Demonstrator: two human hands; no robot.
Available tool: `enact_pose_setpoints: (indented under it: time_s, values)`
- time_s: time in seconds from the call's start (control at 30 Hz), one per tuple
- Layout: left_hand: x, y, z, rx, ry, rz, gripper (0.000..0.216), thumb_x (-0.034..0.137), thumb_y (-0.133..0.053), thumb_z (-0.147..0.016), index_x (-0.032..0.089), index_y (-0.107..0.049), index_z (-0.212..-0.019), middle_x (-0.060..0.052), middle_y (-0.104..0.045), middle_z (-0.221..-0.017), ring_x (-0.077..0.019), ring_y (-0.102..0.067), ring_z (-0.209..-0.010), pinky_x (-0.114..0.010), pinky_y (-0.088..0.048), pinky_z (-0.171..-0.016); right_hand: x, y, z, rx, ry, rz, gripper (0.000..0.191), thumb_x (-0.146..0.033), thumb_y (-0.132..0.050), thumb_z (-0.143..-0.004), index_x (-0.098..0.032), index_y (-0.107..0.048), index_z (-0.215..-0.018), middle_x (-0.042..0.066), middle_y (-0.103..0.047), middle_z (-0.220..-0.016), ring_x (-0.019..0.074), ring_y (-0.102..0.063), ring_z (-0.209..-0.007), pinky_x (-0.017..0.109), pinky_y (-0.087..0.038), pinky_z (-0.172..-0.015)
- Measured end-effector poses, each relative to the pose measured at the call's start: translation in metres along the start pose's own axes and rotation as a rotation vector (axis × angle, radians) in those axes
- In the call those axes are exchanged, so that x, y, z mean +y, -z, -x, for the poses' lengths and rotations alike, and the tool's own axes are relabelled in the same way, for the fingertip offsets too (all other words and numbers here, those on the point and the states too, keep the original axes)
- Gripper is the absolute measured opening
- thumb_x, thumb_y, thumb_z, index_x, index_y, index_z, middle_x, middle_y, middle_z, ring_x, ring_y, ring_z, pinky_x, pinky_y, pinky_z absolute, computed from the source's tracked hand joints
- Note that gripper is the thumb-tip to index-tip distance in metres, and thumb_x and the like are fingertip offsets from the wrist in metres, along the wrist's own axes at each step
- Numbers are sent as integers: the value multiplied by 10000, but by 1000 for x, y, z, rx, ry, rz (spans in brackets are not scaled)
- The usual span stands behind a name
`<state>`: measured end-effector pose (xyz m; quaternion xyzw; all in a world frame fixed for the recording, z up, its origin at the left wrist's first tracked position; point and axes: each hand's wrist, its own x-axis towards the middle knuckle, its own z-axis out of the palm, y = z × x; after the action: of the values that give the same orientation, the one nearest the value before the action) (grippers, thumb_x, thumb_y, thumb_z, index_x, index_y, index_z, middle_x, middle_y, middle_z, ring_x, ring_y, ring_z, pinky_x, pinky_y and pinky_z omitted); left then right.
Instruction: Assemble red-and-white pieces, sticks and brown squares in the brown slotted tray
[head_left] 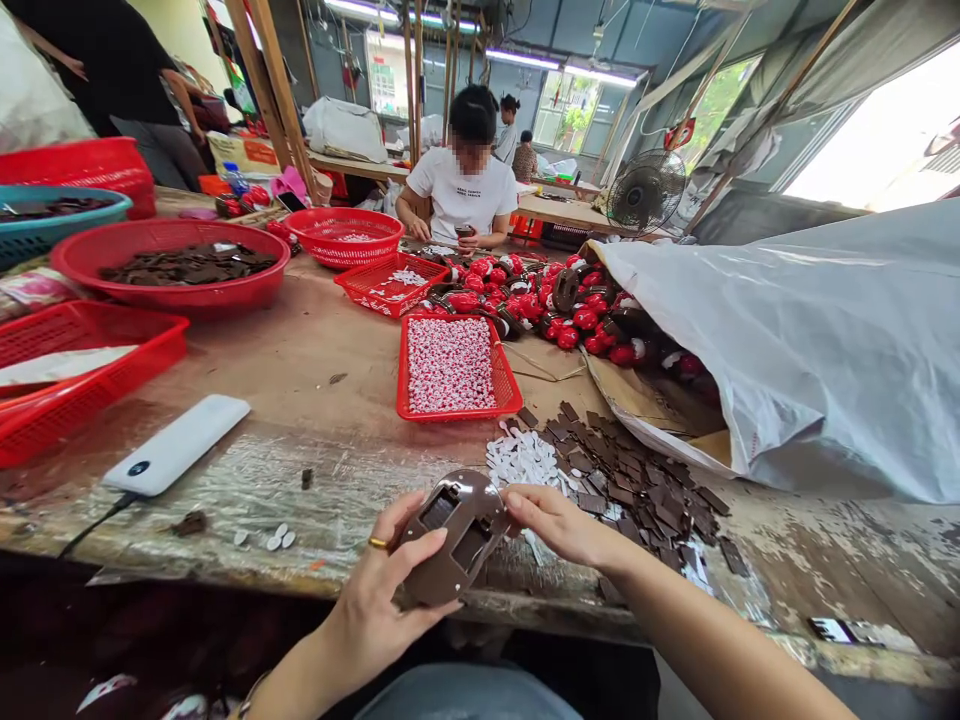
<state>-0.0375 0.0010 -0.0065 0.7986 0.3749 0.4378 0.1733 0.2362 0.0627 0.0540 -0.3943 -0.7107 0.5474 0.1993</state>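
Over the worktop's [300,380] front edge, the person's left hand [379,580] grips a brown oval plastic casing [450,540], its two recessed compartments in plain view. The right hand [562,520] has its fingertips drawn together against the casing's right side; I can't make out whether they pinch anything small. Just beyond lie white plastic pieces [525,458] beside a heap of brown rectangular covers [645,480]. A white power bank [180,445] lies near the worktop's front left corner.
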Motion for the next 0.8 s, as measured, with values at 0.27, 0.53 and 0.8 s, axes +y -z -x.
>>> enact_pose_setpoints:
  time_s: [0.27, 0.53, 0.8]
  values:
    - [0, 3, 6, 80, 163, 55, 602, 216, -730, -834, 245, -475, -1379, -161, -512, -1428, -333, -559, -1345, -510, -536, -1084, -11, -1, -4, 37, -103, 189, 484, -592, -482, -1006, -165, -623, -826, 32, -661, -775, 158, -597, -726, 253, -458, -653]
    - [3, -3, 14, -61, 136, 255, 800, 169, -746, -747, 244, -382, -1456, -188, -520, -1478, -332, -545, -1388, -494, -497, -1126, -25, 77, -152, 435, -341, 717, 246, -289, -671, -958, -109, -682, -1124, 163, -717, -1191, 264, -660, -1123, 308, -478, -920]
    - [9, 1, 9, -140, 126, 271, 906, 105, -770, -721, 268, -326, -1494, -199, -516, -1481, -379, -534, -1394, -556, -479, -1127, 5, 70, -228, 346, -381, 406, 184, -314, -687, -973, -137, -688, -1024, 66, -712, -1086, 220, -679, -1053, 427, -548, -963]
